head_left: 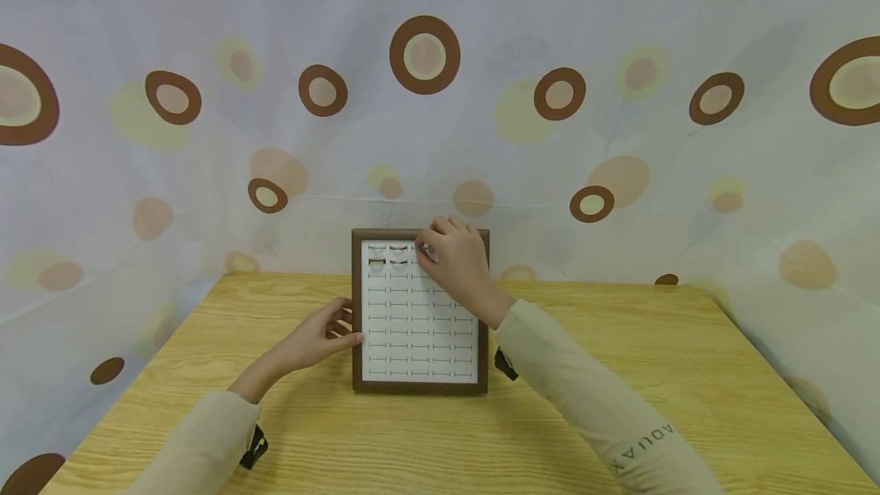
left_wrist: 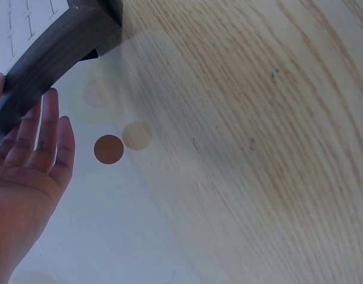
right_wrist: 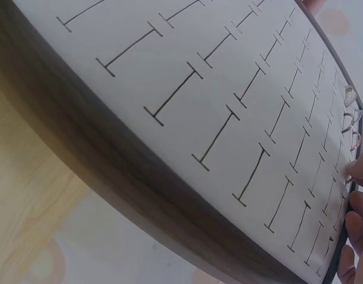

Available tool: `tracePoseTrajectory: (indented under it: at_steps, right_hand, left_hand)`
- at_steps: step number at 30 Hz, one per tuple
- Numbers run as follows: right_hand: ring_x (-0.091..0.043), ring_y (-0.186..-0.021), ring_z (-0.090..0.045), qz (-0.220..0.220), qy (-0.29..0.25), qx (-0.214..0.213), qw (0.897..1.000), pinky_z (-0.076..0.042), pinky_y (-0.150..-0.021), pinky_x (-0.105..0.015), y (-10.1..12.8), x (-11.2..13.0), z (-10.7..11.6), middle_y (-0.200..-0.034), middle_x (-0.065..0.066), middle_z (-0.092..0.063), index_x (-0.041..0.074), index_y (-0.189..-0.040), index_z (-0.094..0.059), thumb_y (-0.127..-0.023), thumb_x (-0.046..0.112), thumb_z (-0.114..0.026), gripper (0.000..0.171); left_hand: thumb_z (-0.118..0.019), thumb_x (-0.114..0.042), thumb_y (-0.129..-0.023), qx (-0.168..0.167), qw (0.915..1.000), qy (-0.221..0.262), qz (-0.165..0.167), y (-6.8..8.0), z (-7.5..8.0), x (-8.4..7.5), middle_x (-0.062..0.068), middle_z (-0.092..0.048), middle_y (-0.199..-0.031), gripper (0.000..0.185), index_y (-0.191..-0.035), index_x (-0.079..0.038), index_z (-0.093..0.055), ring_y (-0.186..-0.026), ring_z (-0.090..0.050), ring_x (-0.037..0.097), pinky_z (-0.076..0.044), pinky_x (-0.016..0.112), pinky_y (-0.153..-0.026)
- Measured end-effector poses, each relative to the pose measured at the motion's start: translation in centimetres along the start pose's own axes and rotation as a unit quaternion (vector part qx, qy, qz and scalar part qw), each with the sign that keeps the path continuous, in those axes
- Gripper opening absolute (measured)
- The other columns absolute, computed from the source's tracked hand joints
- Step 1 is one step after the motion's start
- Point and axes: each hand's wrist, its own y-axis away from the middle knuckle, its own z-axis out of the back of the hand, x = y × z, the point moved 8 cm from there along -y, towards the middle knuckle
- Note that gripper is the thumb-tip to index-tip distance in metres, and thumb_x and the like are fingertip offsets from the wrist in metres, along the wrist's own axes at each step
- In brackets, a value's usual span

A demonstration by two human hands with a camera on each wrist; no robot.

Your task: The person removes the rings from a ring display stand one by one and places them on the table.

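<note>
The left hand (head_left: 323, 338) lies with straight fingers against the left edge of the dark-brown wooden ring tray with slotted white insert (head_left: 357, 327), steadying it on the pale wooden table (head_left: 653, 373), apparently so the right hand (head_left: 459, 262) can pinch a small ring (head_left: 428, 252) into its top row.

The ring tray (head_left: 357, 312) stands on the table (head_left: 619, 373), rings (head_left: 386, 250) in its top-left slots.

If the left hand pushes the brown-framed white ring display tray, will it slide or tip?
Likely slide: the brown-framed white ring display tray lies flat on the smooth wooden table. Its thick frame looks stiff. The right hand on top may hold it back.
</note>
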Motion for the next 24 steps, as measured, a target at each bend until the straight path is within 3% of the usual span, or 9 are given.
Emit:
tracePoseTrajectory:
  at_steps: [9,16,24]
  right_hand:
    - [-0.014,-0.069,-0.046,-0.008,-0.006,0.003,1.000,-0.034,-0.061,-0.029,0.0,-0.2,0.1,-0.076,0.003,-0.057,0.017,-0.077,-0.066,-0.077,0.014,-0.069,0.004]
    - [-0.013,-0.071,-0.047,-0.017,-0.041,0.005,0.999,-0.035,-0.062,-0.029,0.0,-0.2,0.4,-0.076,0.002,-0.058,0.016,-0.078,-0.066,-0.077,0.013,-0.069,0.004]
    - [-0.014,-0.071,-0.048,-0.008,-0.059,0.001,0.998,-0.035,-0.062,-0.029,0.0,-0.2,0.7,-0.075,0.001,-0.058,0.014,-0.078,-0.068,-0.079,0.015,-0.065,0.003]
  left_hand:
    - [-0.062,-0.022,-0.087,0.004,0.9999,0.014,0.001,0.2,0.0,-0.2,0.016,-0.057,-0.110,0.053,-0.129,0.002,-0.039,-0.096,-0.060,0.024,-0.049,0.033,-0.079]
    - [-0.060,-0.013,-0.088,0.010,0.9999,0.002,0.003,0.9,0.4,-3.2,0.020,-0.057,-0.108,0.048,-0.126,0.008,-0.039,-0.095,-0.060,0.030,-0.049,0.038,-0.080]
    - [-0.060,-0.013,-0.088,0.011,0.9999,0.008,0.003,1.0,0.4,-3.5,0.021,-0.057,-0.108,0.047,-0.126,0.007,-0.040,-0.096,-0.060,0.031,-0.049,0.037,-0.081]
